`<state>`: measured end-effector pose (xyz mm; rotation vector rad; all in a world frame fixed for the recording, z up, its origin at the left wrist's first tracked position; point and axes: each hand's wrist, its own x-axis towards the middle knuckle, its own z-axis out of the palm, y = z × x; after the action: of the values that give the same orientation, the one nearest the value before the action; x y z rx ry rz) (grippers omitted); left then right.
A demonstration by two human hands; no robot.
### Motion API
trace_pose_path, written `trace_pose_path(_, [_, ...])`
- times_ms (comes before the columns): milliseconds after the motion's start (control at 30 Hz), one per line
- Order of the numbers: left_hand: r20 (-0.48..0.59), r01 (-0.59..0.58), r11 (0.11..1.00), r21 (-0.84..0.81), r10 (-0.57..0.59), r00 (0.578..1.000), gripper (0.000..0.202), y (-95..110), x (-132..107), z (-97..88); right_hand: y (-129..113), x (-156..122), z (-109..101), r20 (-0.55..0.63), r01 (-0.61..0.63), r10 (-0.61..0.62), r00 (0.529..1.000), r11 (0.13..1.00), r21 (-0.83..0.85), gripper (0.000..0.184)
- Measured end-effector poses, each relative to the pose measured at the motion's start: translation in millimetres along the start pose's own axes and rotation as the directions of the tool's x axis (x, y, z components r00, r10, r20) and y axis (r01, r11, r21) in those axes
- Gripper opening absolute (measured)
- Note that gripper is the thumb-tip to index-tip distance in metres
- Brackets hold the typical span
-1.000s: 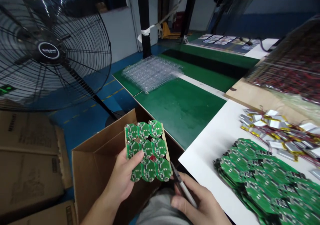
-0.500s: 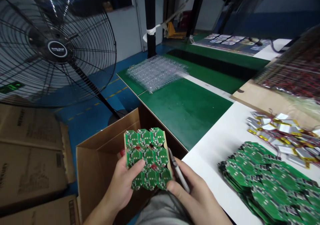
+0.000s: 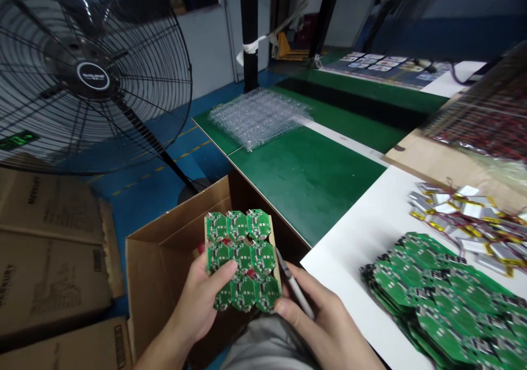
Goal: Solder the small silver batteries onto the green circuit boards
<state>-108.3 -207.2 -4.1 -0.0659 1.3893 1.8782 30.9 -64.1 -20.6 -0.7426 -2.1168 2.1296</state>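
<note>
Over the carton, left hand pinches green circuit boards.

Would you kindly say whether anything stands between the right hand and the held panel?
Nothing visible does: the right hand has its thumb at the near right corner of the panel, its tool beside the edge.

A green table is covered at its far-left corner by clear plastic trays. On the white surface at right, stacked green circuit-board panels are laid beside scattered pouch battery cells. A pedestal fan is stood on blue floor.
</note>
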Motion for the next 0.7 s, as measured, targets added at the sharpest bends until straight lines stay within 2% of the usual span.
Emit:
trace_pose_path(133, [-0.002, -0.006, 1.000, 0.004, 0.006, 1.000, 0.034, 1.8, -1.0, -0.1, -0.4, 0.8, -1.5, 0.005, -0.035, 0.034, 0.999, 0.998, 0.056, 0.055])
trace_pose_path(267, [0.030, 0.032, 0.998, -0.048, -0.031, 0.999, 0.034, -2.1, 0.3, -5.7, -0.2, -1.1, -0.4, 0.118, -0.106, 0.073, 0.990, 0.947, 0.305, 0.048])
trace_pose_path(333, [0.060, 0.075, 0.993, -0.089, -0.070, 0.996, 0.036, -6.2, 2.7, -9.3, -0.1, -1.4, 1.8, 0.176, -0.134, 0.069, 0.982, 0.910, 0.392, 0.055])
trace_pose_path(400, [0.072, 0.094, 0.990, -0.101, -0.087, 0.994, 0.037, -9.7, 5.3, -11.9, -0.7, -0.5, 4.3, 0.183, -0.133, 0.060, 0.981, 0.897, 0.421, 0.062])
trace_pose_path(533, [0.043, 0.054, 0.997, -0.047, -0.052, 0.998, 0.036, -11.1, 6.2, -12.7, -3.7, 4.9, 6.4, 0.057, -0.025, 0.002, 0.998, 0.918, 0.396, 0.066])
trace_pose_path(700, [0.028, 0.011, 0.999, 0.030, -0.012, 1.000, 0.033, -8.2, 1.6, -12.7, -7.5, 13.8, 0.9, -0.010, 0.031, -0.030, 1.000, 0.987, 0.156, 0.057])
